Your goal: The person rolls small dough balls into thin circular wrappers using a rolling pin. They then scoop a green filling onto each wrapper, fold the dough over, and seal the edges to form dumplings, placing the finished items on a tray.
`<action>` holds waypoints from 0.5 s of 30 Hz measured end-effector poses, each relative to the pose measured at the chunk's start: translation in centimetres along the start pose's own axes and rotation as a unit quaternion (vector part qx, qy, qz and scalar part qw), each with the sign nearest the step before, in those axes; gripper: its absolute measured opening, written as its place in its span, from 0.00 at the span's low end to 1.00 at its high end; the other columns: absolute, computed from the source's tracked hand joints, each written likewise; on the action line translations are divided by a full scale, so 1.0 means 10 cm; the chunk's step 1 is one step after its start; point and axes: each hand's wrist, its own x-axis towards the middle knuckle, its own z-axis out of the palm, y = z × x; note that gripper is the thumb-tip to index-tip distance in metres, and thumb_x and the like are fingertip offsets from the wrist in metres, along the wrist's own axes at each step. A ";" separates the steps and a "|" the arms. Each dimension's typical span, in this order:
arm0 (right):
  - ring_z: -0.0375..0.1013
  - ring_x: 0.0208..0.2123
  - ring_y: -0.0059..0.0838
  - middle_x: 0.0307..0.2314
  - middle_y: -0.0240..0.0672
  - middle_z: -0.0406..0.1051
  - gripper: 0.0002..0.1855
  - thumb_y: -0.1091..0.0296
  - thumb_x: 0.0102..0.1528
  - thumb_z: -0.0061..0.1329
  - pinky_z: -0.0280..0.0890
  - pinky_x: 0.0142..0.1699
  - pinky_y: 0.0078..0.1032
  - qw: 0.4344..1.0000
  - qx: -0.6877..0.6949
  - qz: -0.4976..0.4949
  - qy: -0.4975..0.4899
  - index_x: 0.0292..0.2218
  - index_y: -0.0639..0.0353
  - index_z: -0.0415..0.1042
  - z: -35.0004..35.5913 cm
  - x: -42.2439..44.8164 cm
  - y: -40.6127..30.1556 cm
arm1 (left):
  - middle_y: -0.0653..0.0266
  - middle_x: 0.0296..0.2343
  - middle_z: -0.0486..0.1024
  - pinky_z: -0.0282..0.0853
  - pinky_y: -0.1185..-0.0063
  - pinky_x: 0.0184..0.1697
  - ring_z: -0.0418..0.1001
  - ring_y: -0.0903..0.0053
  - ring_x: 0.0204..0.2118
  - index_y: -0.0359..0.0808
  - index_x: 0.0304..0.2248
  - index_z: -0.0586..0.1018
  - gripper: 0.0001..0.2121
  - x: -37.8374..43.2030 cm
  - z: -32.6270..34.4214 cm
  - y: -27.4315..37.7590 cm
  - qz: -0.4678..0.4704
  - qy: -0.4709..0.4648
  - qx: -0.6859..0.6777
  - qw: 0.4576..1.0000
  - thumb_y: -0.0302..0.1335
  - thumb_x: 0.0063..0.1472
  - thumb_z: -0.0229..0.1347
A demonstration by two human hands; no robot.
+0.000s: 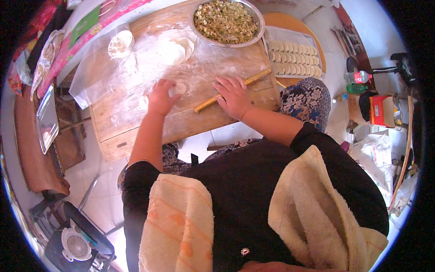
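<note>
My right hand rests on a wooden rolling pin that lies slantwise on the floured wooden board. My left hand is at a small round of dough, its thumb and fingers spread around the round's left side; whether they touch it I cannot tell. Beyond the hands lies a pile of flat dough wrappers. A metal bowl of chopped filling stands at the board's far edge. Another bit of dough shows just left of my left wrist.
At the far left of the board, a small bowl with flour stands by a clear plastic sheet. Rows of dumplings lie on a lined tray on a round orange stool or table to the right.
</note>
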 end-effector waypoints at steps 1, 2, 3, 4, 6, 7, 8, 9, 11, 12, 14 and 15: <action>0.54 0.56 0.34 0.53 0.33 0.58 0.22 0.57 0.53 0.44 0.40 0.61 0.44 1.000 0.002 -0.001 -0.006 0.48 0.54 0.66 -0.01 0.00 0.00 | 0.61 0.38 0.71 0.63 0.68 0.48 0.67 0.62 0.44 0.42 0.35 0.76 0.17 0.01 -0.07 -0.12 -0.002 -0.023 -0.004 1.000 0.34 0.43 0.63; 0.54 0.56 0.34 0.53 0.33 0.58 0.22 0.57 0.53 0.44 0.40 0.61 0.44 1.000 -0.001 -0.002 -0.007 0.48 0.54 0.66 -0.01 0.00 0.01 | 0.61 0.37 0.71 0.65 0.68 0.47 0.68 0.62 0.43 0.41 0.34 0.76 0.17 0.01 -0.17 -0.29 -0.004 -0.046 -0.007 0.999 0.33 0.42 0.63; 0.54 0.56 0.34 0.53 0.33 0.58 0.22 0.57 0.53 0.44 0.40 0.61 0.44 1.000 -0.004 0.000 -0.008 0.48 0.54 0.66 0.00 0.00 0.01 | 0.60 0.35 0.71 0.66 0.69 0.45 0.69 0.62 0.41 0.40 0.33 0.77 0.16 0.03 -0.25 -0.34 -0.004 -0.070 -0.012 0.997 0.32 0.42 0.63; 0.54 0.56 0.34 0.53 0.33 0.58 0.22 0.57 0.53 0.44 0.40 0.61 0.44 1.000 -0.007 0.001 -0.008 0.48 0.54 0.65 0.00 -0.01 0.00 | 0.60 0.35 0.72 0.67 0.69 0.44 0.70 0.62 0.41 0.40 0.33 0.77 0.15 0.04 -0.25 -0.34 -0.026 -0.065 0.023 0.997 0.33 0.43 0.62; 0.54 0.56 0.35 0.53 0.33 0.58 0.23 0.57 0.53 0.44 0.41 0.61 0.45 1.000 -0.012 0.002 -0.015 0.49 0.53 0.65 -0.02 0.00 -0.01 | 0.59 0.35 0.72 0.67 0.70 0.43 0.70 0.64 0.40 0.40 0.32 0.78 0.14 0.08 -0.28 -0.28 -0.072 -0.052 0.094 0.992 0.36 0.44 0.61; 0.54 0.56 0.35 0.53 0.34 0.58 0.23 0.57 0.53 0.44 0.41 0.61 0.45 1.000 -0.017 -0.001 -0.021 0.49 0.53 0.65 -0.04 0.02 -0.01 | 0.59 0.34 0.73 0.68 0.70 0.43 0.71 0.64 0.40 0.40 0.31 0.78 0.14 0.10 -0.28 -0.23 -0.098 -0.044 0.126 0.986 0.37 0.45 0.60; 0.54 0.56 0.35 0.53 0.34 0.58 0.24 0.57 0.52 0.44 0.41 0.60 0.45 1.000 -0.019 -0.005 -0.021 0.50 0.53 0.64 -0.05 0.03 -0.02 | 0.58 0.34 0.74 0.68 0.70 0.42 0.71 0.63 0.40 0.41 0.30 0.79 0.15 0.19 -0.25 -0.14 -0.111 -0.104 0.083 0.985 0.41 0.46 0.60; 0.54 0.56 0.36 0.53 0.35 0.57 0.24 0.57 0.52 0.44 0.42 0.60 0.46 0.999 -0.024 -0.006 -0.022 0.50 0.54 0.63 -0.06 0.04 -0.02 | 0.57 0.34 0.75 0.68 0.69 0.42 0.72 0.63 0.39 0.40 0.30 0.79 0.14 0.22 -0.16 0.00 -0.102 -0.105 0.105 0.984 0.39 0.47 0.60; 0.53 0.56 0.38 0.54 0.37 0.57 0.25 0.58 0.52 0.44 0.42 0.60 0.46 0.999 -0.041 0.004 -0.026 0.51 0.54 0.62 -0.05 0.11 -0.03 | 0.57 0.31 0.76 0.68 0.68 0.42 0.73 0.63 0.37 0.38 0.31 0.79 0.12 0.27 0.15 0.05 -0.037 -0.044 0.067 0.996 0.36 0.49 0.58; 0.53 0.56 0.39 0.54 0.38 0.56 0.26 0.59 0.53 0.44 0.43 0.60 0.46 0.998 -0.056 0.021 -0.032 0.52 0.54 0.61 -0.04 0.18 -0.04 | 0.56 0.30 0.76 0.68 0.68 0.41 0.74 0.62 0.36 0.37 0.31 0.78 0.12 0.35 0.23 0.12 -0.005 -0.090 0.031 0.995 0.35 0.49 0.58; 0.52 0.57 0.41 0.55 0.40 0.54 0.26 0.59 0.53 0.43 0.44 0.60 0.47 0.995 -0.081 0.033 -0.046 0.53 0.55 0.59 0.04 0.36 -0.06 | 0.55 0.29 0.76 0.68 0.68 0.39 0.74 0.61 0.33 0.35 0.31 0.78 0.11 0.42 0.32 0.24 0.049 -0.179 -0.043 0.982 0.33 0.50 0.58; 0.51 0.58 0.42 0.56 0.41 0.53 0.27 0.59 0.54 0.41 0.44 0.60 0.47 0.993 -0.096 0.038 -0.051 0.54 0.55 0.58 0.12 0.50 -0.02 | 0.55 0.29 0.76 0.69 0.69 0.39 0.74 0.61 0.34 0.35 0.31 0.78 0.11 0.43 0.36 0.27 0.036 -0.171 -0.057 0.983 0.32 0.50 0.57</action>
